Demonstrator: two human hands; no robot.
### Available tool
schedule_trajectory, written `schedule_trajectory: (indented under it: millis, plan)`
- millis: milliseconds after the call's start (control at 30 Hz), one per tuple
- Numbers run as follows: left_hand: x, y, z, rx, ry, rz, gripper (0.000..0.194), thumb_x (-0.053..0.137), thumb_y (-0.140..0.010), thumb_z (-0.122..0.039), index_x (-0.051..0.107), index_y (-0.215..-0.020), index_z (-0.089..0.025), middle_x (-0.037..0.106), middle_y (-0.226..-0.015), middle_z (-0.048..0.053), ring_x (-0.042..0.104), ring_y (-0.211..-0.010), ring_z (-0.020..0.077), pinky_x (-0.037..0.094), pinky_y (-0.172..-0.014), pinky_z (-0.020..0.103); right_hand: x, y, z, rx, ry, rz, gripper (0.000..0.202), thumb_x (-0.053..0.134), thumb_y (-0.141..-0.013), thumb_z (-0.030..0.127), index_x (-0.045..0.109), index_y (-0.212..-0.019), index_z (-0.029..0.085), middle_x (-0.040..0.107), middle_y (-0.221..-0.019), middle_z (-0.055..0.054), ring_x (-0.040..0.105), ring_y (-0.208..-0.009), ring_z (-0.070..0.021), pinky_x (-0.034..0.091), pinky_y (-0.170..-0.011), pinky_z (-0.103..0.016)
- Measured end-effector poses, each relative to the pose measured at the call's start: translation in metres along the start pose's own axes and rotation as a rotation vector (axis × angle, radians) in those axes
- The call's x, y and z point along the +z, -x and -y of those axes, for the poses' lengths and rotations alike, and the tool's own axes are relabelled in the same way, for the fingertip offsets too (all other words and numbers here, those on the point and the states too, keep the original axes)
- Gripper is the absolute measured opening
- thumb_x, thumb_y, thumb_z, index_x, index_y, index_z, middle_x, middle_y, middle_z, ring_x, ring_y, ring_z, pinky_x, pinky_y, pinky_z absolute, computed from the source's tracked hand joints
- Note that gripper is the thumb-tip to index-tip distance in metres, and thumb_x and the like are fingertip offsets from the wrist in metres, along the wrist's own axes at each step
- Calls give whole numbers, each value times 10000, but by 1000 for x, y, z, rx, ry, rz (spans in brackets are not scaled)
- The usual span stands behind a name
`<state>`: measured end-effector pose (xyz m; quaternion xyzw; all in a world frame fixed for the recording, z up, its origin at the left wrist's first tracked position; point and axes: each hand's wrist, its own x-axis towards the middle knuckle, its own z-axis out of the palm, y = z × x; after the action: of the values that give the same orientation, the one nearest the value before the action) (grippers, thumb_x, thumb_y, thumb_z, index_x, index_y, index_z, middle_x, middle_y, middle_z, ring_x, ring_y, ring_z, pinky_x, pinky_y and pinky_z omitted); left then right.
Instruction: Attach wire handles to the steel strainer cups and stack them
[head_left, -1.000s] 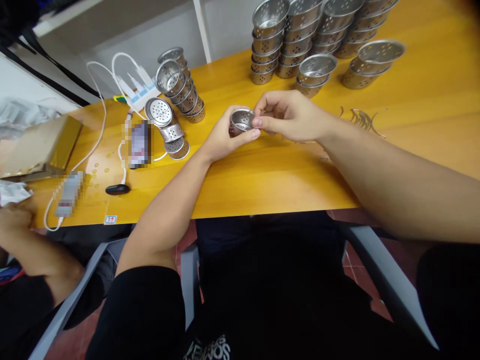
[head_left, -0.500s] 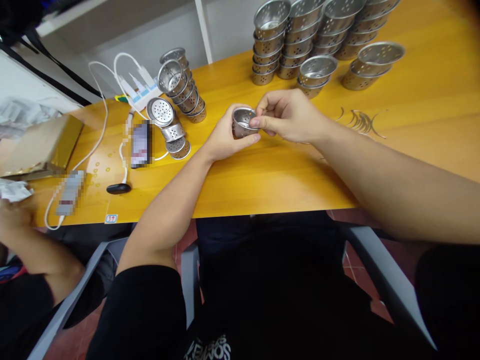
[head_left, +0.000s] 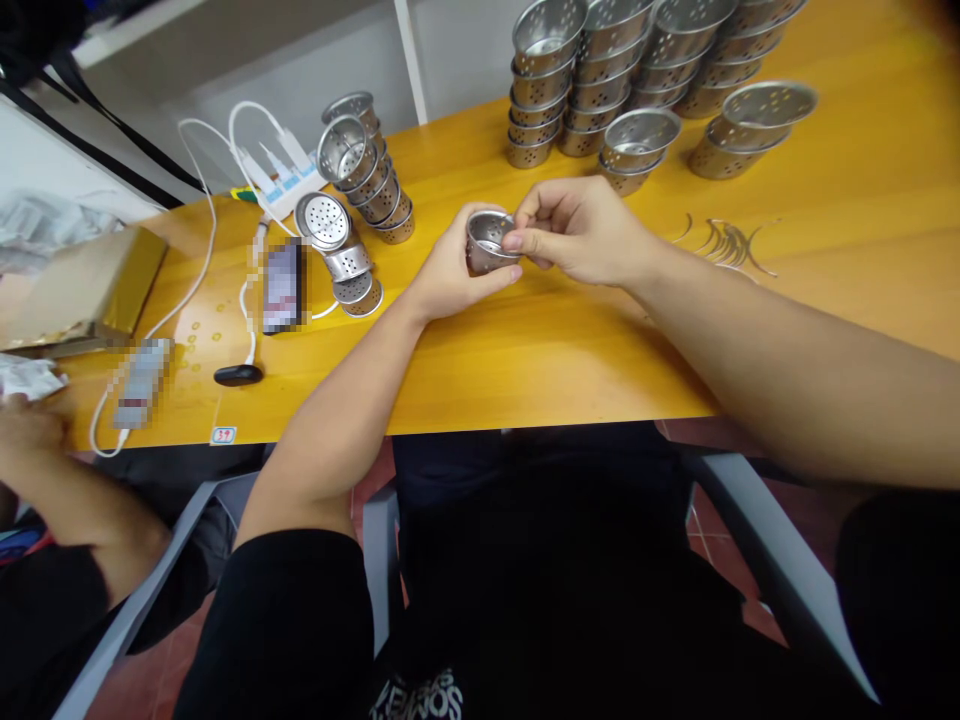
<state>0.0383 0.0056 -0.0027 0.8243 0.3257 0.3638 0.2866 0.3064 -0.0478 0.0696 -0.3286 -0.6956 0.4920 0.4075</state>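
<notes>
My left hand [head_left: 454,268] is wrapped round a small perforated metal cup [head_left: 484,258], its open mouth facing up toward me. At the cup's right rim, my right hand [head_left: 570,232] has thumb and fingers pinched together. What the pinch holds, if anything, is too small and hidden to make out. Several thin curved wires [head_left: 727,245] lie on the table to the right, beyond my right forearm.
Tall stacks of perforated cups [head_left: 544,90] stand at the back right, with shorter stacks [head_left: 637,140] before them. Leaning cup stacks [head_left: 367,190], a power strip [head_left: 292,190], a phone [head_left: 283,290] and a cardboard box [head_left: 90,290] are leftward. A co-worker's arm [head_left: 82,490] rests far left.
Almost nothing differs. The whole view has shifted very slightly, while both hands keep the same hold at the cup.
</notes>
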Motion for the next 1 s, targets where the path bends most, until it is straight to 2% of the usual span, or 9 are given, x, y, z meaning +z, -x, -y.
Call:
schedule_trajectory:
  millis: [133, 267, 467, 600, 700, 800, 867, 933, 1000]
  plan:
    - [1, 1, 2, 36, -10, 11, 819, 1038, -1054, -637, 647, -1683, -288, 764, -1520, 95, 809, -1555, 403, 586, -1484, 682, 1, 2, 8, -24, -14, 11, 773, 1194, -831, 949, 752, -934, 323, 623, -722, 10, 505, -653, -201, 440, -550, -386]
    - [1, 0, 1, 2, -4, 7, 815, 1043, -1055, -640, 646, -1673, -288, 768, -1528, 100, 797, -1562, 409, 574, -1488, 696, 1, 2, 11, -34, 27, 17, 792, 1176, -801, 996, 755, -925, 336, 638, -740, 4, 518, -668, -214, 436, -547, -387]
    - [-1, 0, 0, 27, -12, 23, 837, 1061, -1037, -637, 647, -1667, -273, 789, -1525, 105, 823, -1494, 389, 615, -1447, 666, 0, 0, 4, -60, 3, 44, 795, 1155, -827, 1014, 752, -936, 337, 639, -725, 1, 513, -699, -219, 451, -573, -393]
    - [-2, 2, -4, 44, -58, 28, 817, 987, -1110, -693, 616, -1698, -263, 792, -1551, 114, 831, -1501, 372, 627, -1436, 644, -3, -2, -4, -74, -35, 70, 827, 1185, -770, 1012, 760, -944, 324, 643, -739, 8, 520, -705, -216, 464, -576, -386]
    - [0, 3, -3, 43, -85, 28, 850, 960, -1128, -741, 586, -1726, -268, 791, -1573, 123, 846, -1484, 363, 651, -1412, 631, -3, -3, -8, -91, -4, 42, 843, 1193, -743, 1018, 774, -978, 325, 680, -786, 1, 587, -772, -240, 521, -619, -390]
    - [0, 0, 6, 38, -107, -20, 930, 966, -1100, -822, 570, -1756, -294, 768, -1649, 154, 819, -1556, 386, 634, -1448, 636, -3, -2, -9, -110, 94, -64, 828, 1184, -763, 1013, 819, -1131, 367, 782, -942, -23, 670, -893, -290, 607, -700, -430]
    - [-1, -3, 16, 35, -137, -84, 971, 972, -1059, -898, 599, -1742, -318, 741, -1708, 165, 771, -1639, 408, 593, -1499, 647, -3, -1, -8, -132, 187, -140, 802, 1138, -830, 1011, 828, -1249, 402, 856, -1153, -42, 711, -975, -313, 675, -802, -482]
    - [-5, -6, 27, 24, -169, -132, 998, 962, -1019, -973, 634, -1717, -339, 724, -1743, 160, 731, -1691, 424, 558, -1534, 657, -5, 0, -6, -157, 295, -170, 742, 1046, -940, 1007, 840, -1322, 405, 859, -1394, -77, 746, -1048, -327, 712, -941, -557]
    - [-8, -8, 36, 10, -182, -145, 1035, 927, -997, -1038, 641, -1714, -349, 716, -1758, 155, 716, -1709, 431, 542, -1545, 662, -8, 0, -5, -163, 371, -146, 685, 964, -1007, 995, 864, -1355, 414, 826, -1544, -97, 768, -1134, -359, 709, -1063, -634]
